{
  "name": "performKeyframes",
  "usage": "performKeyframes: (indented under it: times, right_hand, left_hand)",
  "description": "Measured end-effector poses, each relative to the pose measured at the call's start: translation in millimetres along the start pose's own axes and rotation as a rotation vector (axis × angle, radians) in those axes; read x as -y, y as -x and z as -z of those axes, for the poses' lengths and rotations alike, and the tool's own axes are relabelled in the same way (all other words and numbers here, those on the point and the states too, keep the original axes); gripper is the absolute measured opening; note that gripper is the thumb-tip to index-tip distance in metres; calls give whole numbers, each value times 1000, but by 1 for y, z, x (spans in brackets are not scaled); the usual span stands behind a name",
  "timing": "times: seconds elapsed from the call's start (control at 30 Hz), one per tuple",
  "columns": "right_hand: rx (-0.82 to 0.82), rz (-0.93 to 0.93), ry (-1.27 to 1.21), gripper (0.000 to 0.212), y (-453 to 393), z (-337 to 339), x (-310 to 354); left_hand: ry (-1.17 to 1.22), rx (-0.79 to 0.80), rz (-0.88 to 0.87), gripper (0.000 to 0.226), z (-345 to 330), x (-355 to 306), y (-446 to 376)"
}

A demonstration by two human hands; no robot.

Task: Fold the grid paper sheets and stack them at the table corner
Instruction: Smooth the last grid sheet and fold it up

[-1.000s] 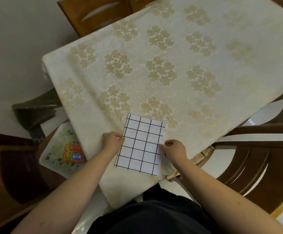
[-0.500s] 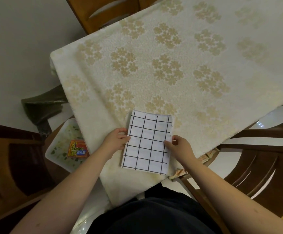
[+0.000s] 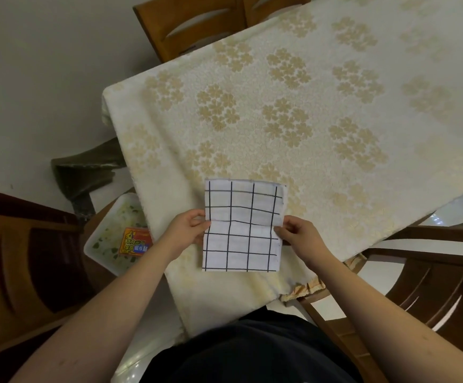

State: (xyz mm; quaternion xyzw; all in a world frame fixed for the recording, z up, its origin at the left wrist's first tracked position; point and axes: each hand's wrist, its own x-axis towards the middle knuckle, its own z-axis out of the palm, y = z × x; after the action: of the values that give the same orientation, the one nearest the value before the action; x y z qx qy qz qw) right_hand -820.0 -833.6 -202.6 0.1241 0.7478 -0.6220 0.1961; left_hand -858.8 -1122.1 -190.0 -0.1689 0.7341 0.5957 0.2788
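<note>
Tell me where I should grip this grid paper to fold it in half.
Hold the grid paper at the two side edges where the crease line crosses, left hand from the left and right hand from the right. The sheet already bends there, so probably the near half can swing up over the far half.

Both forearms were bare from the bottom edge of the frame up to the wrists, with no sleeve, watch, bracelet or ring to be seen on either. The left hand (image 3: 187, 229) and the right hand (image 3: 299, 236) were likewise uncovered, without gloves. The fingernails looked short and plain, though too small to judge closely. Low in the frame, between the arms, the person wore a dark garment (image 3: 252, 352), black or near black, plain and unmarked.
</note>
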Motion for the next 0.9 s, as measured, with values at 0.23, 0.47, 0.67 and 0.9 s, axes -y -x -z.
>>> performKeyframes:
  times: [0.23, 0.47, 0.67, 0.9]
  right_hand:
    - [-10, -27, -158, 24, -10, -5, 17]
    - [29, -318, -409, 36, -24, -11, 7]
    - [76, -434, -384, 23, -33, -20, 9]
    - [-37, -307, -246, 22, -43, -20, 11]
  left_hand:
    - [39, -6, 6, 17, 10, 0, 1]
    - [122, -51, 133, 15, 4, 2, -8]
    - [110, -152, 11, 23, 1, 10, -11]
    - [248, -77, 97, 43, 2, 1, -3]
